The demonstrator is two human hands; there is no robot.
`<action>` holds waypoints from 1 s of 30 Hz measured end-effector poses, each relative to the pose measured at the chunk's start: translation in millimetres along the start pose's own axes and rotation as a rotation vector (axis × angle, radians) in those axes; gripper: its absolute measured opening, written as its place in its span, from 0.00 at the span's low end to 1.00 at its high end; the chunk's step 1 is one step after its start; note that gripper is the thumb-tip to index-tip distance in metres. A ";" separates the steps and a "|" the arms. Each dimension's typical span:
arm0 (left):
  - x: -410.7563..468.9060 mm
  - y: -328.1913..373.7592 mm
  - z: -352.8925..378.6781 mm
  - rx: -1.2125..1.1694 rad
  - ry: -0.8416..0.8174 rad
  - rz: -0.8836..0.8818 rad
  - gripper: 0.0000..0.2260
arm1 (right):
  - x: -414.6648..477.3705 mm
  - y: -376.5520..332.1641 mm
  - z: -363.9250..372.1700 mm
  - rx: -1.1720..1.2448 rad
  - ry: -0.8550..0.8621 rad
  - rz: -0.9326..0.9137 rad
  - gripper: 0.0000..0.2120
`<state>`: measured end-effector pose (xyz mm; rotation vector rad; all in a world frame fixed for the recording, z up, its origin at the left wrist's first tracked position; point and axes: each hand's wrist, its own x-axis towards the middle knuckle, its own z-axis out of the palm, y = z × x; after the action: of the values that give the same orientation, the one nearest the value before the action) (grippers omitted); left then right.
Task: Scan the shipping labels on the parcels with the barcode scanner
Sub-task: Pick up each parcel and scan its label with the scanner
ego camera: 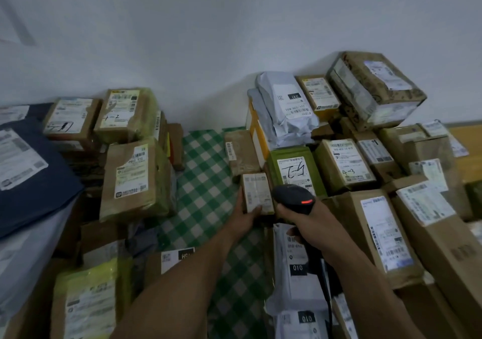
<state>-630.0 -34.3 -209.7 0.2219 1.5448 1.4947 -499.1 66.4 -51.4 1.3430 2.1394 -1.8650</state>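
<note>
Steadying small cardboard parcel [257, 195] w/ left grip [243, 217], thumb curled over its near edge, by green checked cloth [206, 182]; right grip [309, 225] wrapped round barcode scanner [293, 198] alongside; parcel prob. light, stiff; hold sides, label clear.

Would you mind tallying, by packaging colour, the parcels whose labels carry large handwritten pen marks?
Brown cardboard boxes: 3
Green-wrapped parcel: 1
Total: 4, counting only marks that can be made out in this view.
</note>
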 end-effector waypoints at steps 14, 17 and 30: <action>-26.0 26.4 -7.3 -0.239 0.205 -0.051 0.36 | -16.3 -4.4 1.0 0.056 0.016 -0.006 0.11; -70.3 41.8 -16.7 -0.087 0.264 0.099 0.34 | -29.7 -11.5 5.4 0.052 0.032 -0.080 0.08; -223.2 82.8 -63.1 -0.020 0.181 0.150 0.21 | -107.8 -23.0 47.4 0.028 0.007 -0.306 0.18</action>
<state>-592.0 -211.4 -42.8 0.1986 1.6863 1.6859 -468.2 -33.1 8.2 1.0760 2.4493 -1.9964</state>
